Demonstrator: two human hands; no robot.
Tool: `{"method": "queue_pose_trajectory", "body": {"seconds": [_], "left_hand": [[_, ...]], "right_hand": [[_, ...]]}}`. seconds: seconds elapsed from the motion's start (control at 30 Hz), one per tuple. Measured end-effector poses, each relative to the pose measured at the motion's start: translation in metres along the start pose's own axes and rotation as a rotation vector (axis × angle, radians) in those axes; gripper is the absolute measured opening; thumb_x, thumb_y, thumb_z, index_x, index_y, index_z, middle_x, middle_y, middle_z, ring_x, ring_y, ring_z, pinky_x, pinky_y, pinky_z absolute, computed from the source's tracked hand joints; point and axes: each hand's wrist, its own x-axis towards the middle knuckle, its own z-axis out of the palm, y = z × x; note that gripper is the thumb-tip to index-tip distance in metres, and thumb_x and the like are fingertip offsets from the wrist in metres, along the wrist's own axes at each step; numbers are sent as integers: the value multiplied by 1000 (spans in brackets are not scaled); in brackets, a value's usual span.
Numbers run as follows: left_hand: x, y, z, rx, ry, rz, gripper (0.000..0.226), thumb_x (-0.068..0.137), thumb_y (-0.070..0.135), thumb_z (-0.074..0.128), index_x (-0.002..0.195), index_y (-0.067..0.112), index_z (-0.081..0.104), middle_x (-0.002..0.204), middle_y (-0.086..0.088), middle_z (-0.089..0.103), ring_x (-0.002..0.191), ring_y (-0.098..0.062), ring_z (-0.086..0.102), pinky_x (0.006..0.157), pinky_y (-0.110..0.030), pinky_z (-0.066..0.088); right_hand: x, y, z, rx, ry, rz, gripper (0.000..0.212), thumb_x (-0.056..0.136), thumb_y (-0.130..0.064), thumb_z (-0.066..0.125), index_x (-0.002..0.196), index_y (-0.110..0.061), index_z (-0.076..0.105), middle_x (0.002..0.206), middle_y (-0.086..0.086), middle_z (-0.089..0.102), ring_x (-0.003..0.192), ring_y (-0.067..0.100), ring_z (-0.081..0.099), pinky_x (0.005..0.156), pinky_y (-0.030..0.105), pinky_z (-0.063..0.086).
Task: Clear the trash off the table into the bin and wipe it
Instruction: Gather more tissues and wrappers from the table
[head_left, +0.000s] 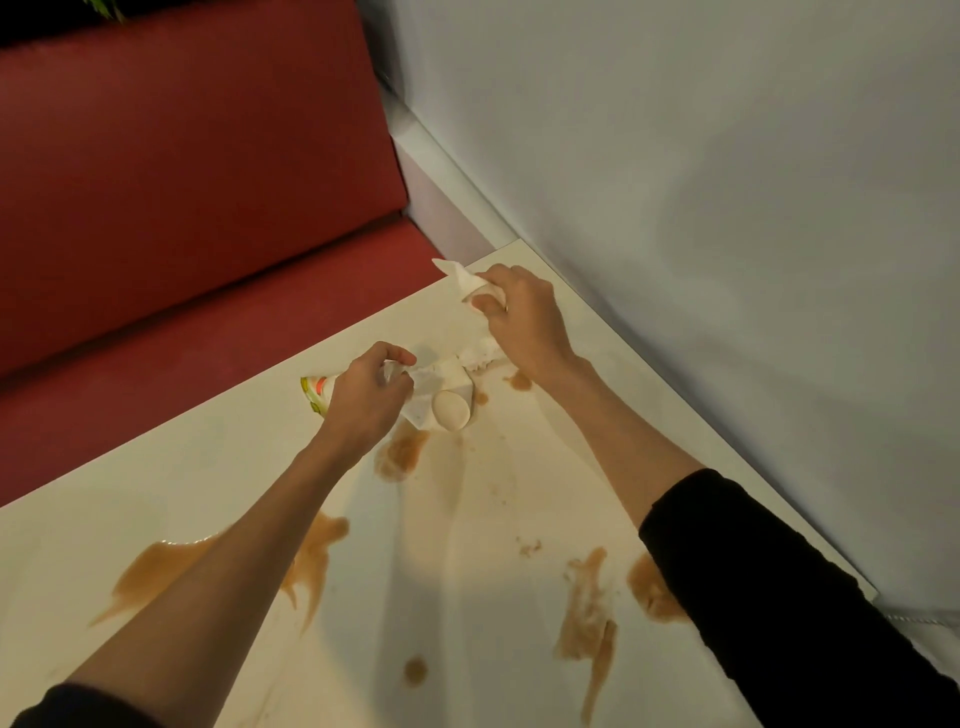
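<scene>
1. Nearest the camera, the pale table (208, 467) carries brown spills (156, 566): a wide puddle on the left, a long streak on the right, and a small round drop between them.
2. Both forearms reach out over these stains. The right one comes out of a black sleeve (779, 571).
3. Further out, the left hand (363, 400) has its fingers curled tight round a printed wrapper (314, 392). The wrapper's orange and green end pokes out on the left side of the fist.
4. Just right of that hand a small paper cup (451, 410) lies on its side among crumpled white paper (423, 410), with its round end facing the camera. (Whether the left fingers also grip this bundle cannot be told.) It sits at the far end of a brown patch.
5. Beyond it, near the table's far corner, the right hand (519, 317) pinches a white napkin (465, 280) between thumb and curled fingers. One corner of the napkin juts toward the bench.
6. A damp wad of tissue (480, 353) lies on the table below that hand.
7. Farthest off are a red bench (182, 208) on the left and a grey wall (727, 208) on the right.
</scene>
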Motion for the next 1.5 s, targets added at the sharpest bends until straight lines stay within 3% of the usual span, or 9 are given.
{"method": "queue_pose_trajectory", "body": {"seconds": [0.13, 0.3, 0.4, 0.5, 0.67, 0.8, 1.03, 1.27, 1.5], "left_hand": [[-11, 10, 7, 8, -6, 31, 23, 90, 11, 52, 108, 19, 62, 97, -3, 64, 80, -23, 56, 69, -36, 48], [-36, 31, 23, -29, -117, 72, 47, 87, 31, 49, 132, 19, 54, 127, -6, 60, 111, -24, 58, 93, -37, 50], [-59, 42, 38, -48, -213, 116, 45, 97, 18, 43, 142, 15, 44, 131, -3, 51, 106, -17, 55, 68, -13, 46], [-91, 51, 54, -41, -290, 231, 39, 99, 5, 37, 132, 21, 51, 122, 5, 53, 107, -14, 51, 64, -5, 42], [-150, 51, 71, -31, -418, 363, 56, 93, -2, 39, 143, 20, 44, 134, -4, 51, 107, -18, 55, 75, -26, 52], [-210, 49, 89, -56, -538, 458, 41, 94, 4, 53, 131, 20, 53, 112, -9, 60, 97, -23, 63, 76, -30, 56], [-332, 34, 139, 45, -816, 563, 22, 88, 9, 68, 106, 12, 57, 104, -6, 63, 95, -23, 65, 76, -41, 60], [-448, 8, 205, 227, -1085, 680, 14, 84, 16, 72, 91, 10, 62, 83, 1, 66, 73, -9, 61, 56, -11, 45], [-538, -44, 276, 449, -1166, 924, 18, 90, 14, 60, 103, 10, 49, 101, -11, 61, 92, -29, 59, 78, -37, 44]], "right_hand": [[-27, 6, -24, 119, 67, 75, 20, 88, -16, 65, 107, -14, 69, 92, 5, 66, 83, 18, 58, 64, 15, 38], [-77, 1, -61, 193, 159, 167, 17, 86, -16, 67, 103, -14, 70, 88, 1, 68, 80, 17, 60, 65, 8, 41], [-114, -7, -83, 242, 211, 226, 17, 87, -11, 67, 103, -11, 70, 87, 1, 68, 73, 15, 61, 64, 15, 50], [-164, -14, -104, 210, 284, 267, 19, 88, -9, 66, 106, -7, 69, 90, 1, 66, 69, -8, 55, 57, -1, 36], [-257, -27, -127, 129, 395, 355, 17, 86, -15, 68, 103, -12, 70, 91, -8, 64, 78, -2, 54, 67, -3, 30], [-347, -32, -143, 50, 509, 449, 19, 86, -17, 67, 105, -15, 70, 97, -5, 68, 90, 9, 58, 67, 2, 33], [-527, -38, -169, -132, 651, 680, 28, 87, -20, 65, 115, -14, 68, 107, 3, 69, 96, 14, 59, 65, 9, 33], [-676, -36, -174, -213, 748, 985, 26, 85, -22, 68, 110, -16, 70, 101, 3, 69, 92, 16, 60, 68, 19, 30], [-773, -8, -138, -231, 568, 1195, 22, 85, -13, 61, 106, -12, 64, 108, 9, 61, 103, 26, 55, 75, 30, 41]]}}
